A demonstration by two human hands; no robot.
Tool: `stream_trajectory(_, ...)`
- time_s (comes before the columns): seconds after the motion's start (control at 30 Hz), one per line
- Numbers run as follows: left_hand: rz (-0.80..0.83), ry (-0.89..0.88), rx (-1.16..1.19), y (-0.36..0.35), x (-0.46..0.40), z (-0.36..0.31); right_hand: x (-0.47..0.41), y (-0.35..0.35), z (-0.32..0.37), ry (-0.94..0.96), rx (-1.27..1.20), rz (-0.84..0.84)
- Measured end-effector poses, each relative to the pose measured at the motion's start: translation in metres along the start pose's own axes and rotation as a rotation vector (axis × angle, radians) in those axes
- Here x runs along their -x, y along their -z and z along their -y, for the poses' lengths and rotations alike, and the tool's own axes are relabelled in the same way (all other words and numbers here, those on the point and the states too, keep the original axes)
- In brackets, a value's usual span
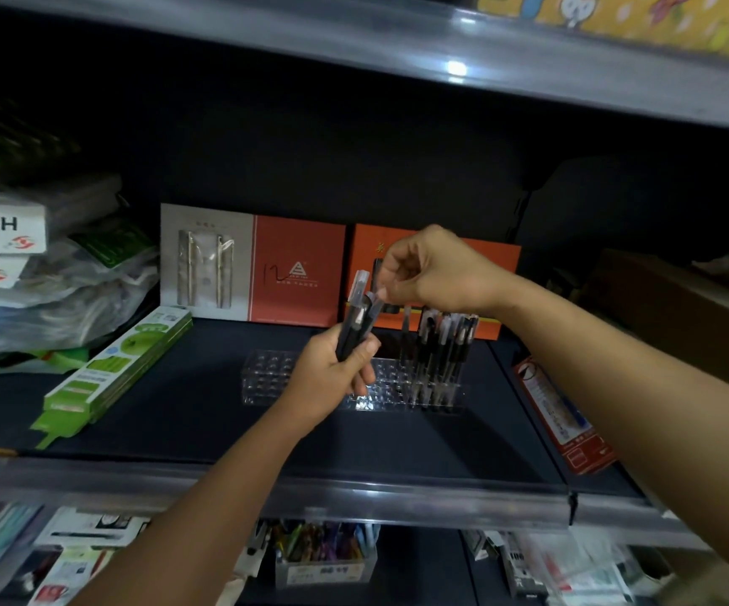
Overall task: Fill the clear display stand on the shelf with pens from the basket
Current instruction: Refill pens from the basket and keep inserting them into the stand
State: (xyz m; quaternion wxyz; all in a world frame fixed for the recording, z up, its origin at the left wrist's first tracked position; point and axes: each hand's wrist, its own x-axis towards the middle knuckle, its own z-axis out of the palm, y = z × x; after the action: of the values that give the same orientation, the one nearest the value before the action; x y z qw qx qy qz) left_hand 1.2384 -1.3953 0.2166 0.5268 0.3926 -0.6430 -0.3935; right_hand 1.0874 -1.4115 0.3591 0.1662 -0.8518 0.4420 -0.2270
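Head view: left hand (332,378) grips pens (356,321) above stand (266,378); right hand (432,269) pinches one

A stationery shop interior. Retail shelving is indicated by the grey metal shelf (354,435) with a clear price-strip rail (310,496) along its front edge. Packaged goods are displayed upright against the back: a boxed pen set (207,262) and red gift boxes (297,269). Green packets (122,365) lie to the left, and a tub of coloured pens (323,557) is stocked on the tier below.
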Motion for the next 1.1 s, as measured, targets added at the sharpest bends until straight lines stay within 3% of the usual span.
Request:
stream_trajectory(0.27, -0.024, 0.029, -0.016, 0.007, 0.001, 0.006, -0.002, 0.019, -0.001, -0.107, -0.078, -0.303)
stream_trajectory(0.47, -0.041, 0.038, -0.015, 0.010, 0.003, 0.007, -0.002, 0.030, -0.007, -0.186, -0.050, -0.425)
stream_trajectory(0.83, -0.025, 0.023, 0.008, 0.007, 0.003, 0.004, 0.003, 0.016, -0.018, -0.095, 0.306, -0.255)
stream_trajectory(1.1, -0.019, 0.027, 0.024, 0.007, 0.004, 0.006, 0.002, 0.003, -0.033, -0.076, 0.352, -0.228)
